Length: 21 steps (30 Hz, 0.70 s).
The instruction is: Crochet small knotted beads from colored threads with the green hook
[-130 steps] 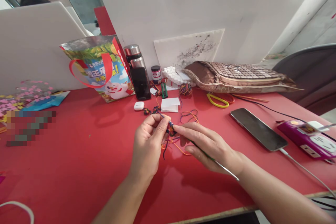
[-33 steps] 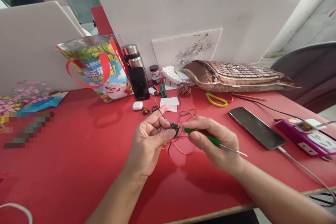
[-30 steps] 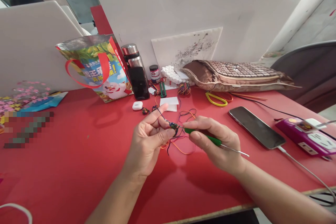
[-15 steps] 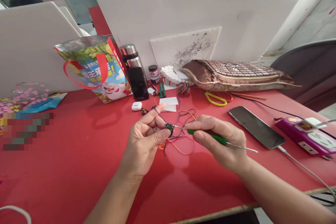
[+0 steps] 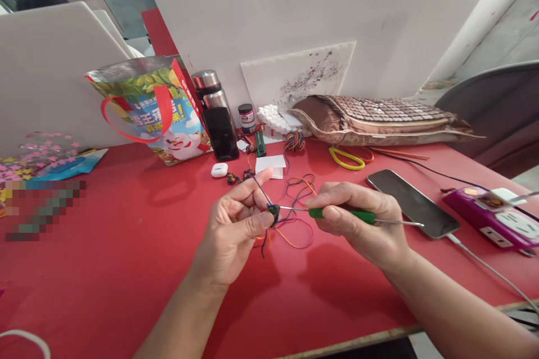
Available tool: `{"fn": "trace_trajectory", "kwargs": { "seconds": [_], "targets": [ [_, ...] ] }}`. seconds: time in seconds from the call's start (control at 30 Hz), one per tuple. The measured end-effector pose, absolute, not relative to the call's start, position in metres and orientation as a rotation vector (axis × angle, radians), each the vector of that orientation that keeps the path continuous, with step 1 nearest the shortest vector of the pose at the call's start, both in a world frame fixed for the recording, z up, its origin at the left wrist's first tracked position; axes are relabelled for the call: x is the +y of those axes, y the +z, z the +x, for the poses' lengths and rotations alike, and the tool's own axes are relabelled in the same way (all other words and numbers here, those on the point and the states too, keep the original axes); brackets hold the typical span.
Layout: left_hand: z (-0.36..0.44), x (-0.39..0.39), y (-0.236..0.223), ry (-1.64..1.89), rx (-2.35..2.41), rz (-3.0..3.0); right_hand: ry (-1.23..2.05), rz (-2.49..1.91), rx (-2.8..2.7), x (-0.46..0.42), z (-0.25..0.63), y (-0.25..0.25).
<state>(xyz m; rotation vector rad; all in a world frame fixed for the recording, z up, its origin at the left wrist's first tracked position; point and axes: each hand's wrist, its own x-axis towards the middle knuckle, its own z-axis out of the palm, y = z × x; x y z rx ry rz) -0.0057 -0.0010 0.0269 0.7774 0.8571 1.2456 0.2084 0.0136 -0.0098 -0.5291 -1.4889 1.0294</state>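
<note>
My left hand [image 5: 236, 221] pinches a small dark crochet piece [image 5: 273, 214] between thumb and fingers. A dark blue strand of yarn [image 5: 261, 188] runs up from the piece over the raised index finger. In my right hand [image 5: 362, 219] is a crochet hook [image 5: 343, 215] with a green handle and metal ends. Its left tip reaches the crochet piece; whether it sits inside a stitch is too small to tell. Loose orange, pink and blue yarn [image 5: 302, 182] lies curled on the table behind and below the hands.
On the red table [image 5: 126, 269] stand a printed bag [image 5: 168, 118], a steel flask [image 5: 210, 90] and a small jar [image 5: 246, 118]. A yarn ball [image 5: 295, 141], yellow-handled scissors [image 5: 347, 159] and an earbud case [image 5: 219, 170] lie behind my hands. To the right are a phone [image 5: 410, 202] and a purple power strip [image 5: 492, 216].
My right hand and the crochet hook have shifted slightly right, and the hook lies more level. The crochet piece sits a little lower and further right in my left fingers.
</note>
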Motion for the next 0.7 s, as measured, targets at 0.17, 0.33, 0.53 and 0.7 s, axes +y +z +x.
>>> {"fn": "trace_trajectory", "kwargs": {
  "seconds": [0.17, 0.33, 0.53, 0.7],
  "targets": [
    [-0.007, -0.002, 0.025, 1.18, 0.788, 0.763, 1.313, -0.455, -1.326, 0.016, 0.209, -0.01],
    [-0.002, -0.003, 0.025, 1.171, 0.769, 0.754, 1.499, -0.37, -1.211, 0.019, 0.203, -0.011],
    [0.016, -0.008, 0.02, 1.343, 0.861, 0.826, 1.545, -0.369, -1.109, 0.012, 0.187, -0.013],
    [0.024, -0.014, 0.015, 1.468, 0.959, 0.9, 1.598, -0.408, -1.003, 0.008, 0.178, -0.008]
  ]
}}
